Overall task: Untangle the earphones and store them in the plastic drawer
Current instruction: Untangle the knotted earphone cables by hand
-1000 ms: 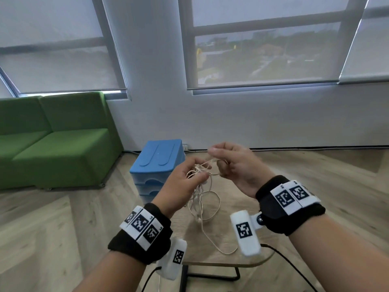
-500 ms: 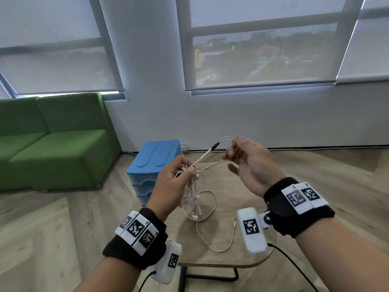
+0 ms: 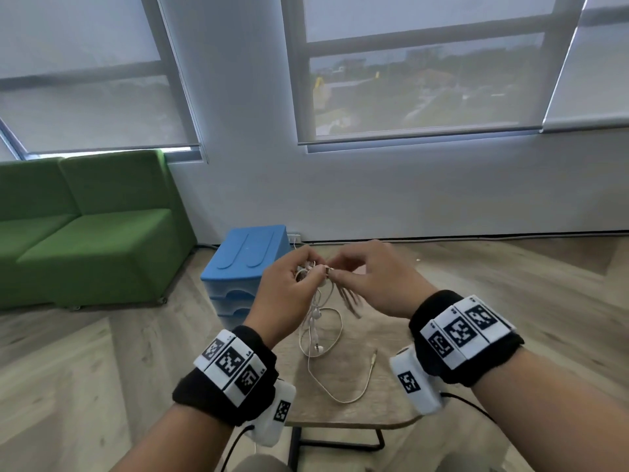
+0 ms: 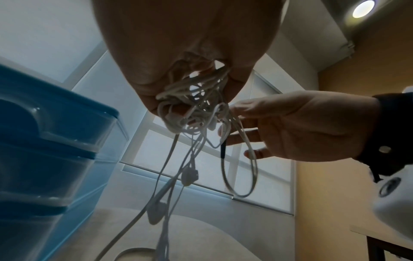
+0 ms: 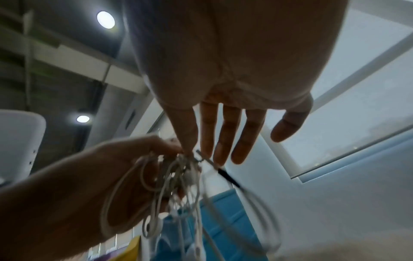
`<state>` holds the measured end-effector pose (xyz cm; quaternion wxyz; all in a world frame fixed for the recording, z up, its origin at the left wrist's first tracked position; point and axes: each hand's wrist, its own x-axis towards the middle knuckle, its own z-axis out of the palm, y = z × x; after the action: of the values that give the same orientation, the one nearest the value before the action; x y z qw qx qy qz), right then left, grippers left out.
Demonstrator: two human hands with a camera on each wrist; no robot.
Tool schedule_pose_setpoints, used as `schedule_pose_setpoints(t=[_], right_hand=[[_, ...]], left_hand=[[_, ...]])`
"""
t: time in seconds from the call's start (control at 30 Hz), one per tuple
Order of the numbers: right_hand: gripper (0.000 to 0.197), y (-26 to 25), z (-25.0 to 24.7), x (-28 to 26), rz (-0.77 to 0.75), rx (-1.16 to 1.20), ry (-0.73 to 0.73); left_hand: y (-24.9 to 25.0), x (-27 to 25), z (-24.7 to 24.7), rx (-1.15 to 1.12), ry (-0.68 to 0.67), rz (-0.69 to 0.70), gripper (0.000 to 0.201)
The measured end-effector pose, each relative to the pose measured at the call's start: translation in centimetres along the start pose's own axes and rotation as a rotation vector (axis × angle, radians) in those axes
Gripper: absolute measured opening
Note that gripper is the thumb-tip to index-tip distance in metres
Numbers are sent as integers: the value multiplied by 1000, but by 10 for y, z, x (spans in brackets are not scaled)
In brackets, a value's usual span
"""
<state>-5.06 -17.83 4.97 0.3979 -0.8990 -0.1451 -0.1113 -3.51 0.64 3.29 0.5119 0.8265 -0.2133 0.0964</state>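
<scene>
Motion blurs a loop of the earphones below the right hand, hiding its outline.

Office lounge or break area, green modular sofa against the wall, large windows with grey roller blinds, wood-look floor, recessed ceiling lights, small side table

The left hand and right hand meet above the small table, the bunched earphones between them and mostly in the left, cord hanging down onto the tabletop. The plastic drawer stands on the floor just beyond the table's far left edge, perhaps touching it. The sofa sits further left, against the wall below the windows
</scene>
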Motion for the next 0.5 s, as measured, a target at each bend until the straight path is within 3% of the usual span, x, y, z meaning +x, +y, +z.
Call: schedule_pose_setpoints(t=[0.1,0.17,0.3,0.4,0.5], right_hand=[[14,-1,3,2,-70,-36,34],[16,2,2,5,-51,-25,140],[21,36,-10,18,312,153,477],[14,49,-10,14,420,91,319],[35,34,-1,1,184,-62,146]], left_hand=[[0,2,0,10,-11,-5,14],[-3,2,-3,9,-6,-37,14],[-11,2,-11,-61,26,-133,13],[-13,3,-12,-66,23,-145,14],[-11,6,-7,-62,-22,-132,16]])
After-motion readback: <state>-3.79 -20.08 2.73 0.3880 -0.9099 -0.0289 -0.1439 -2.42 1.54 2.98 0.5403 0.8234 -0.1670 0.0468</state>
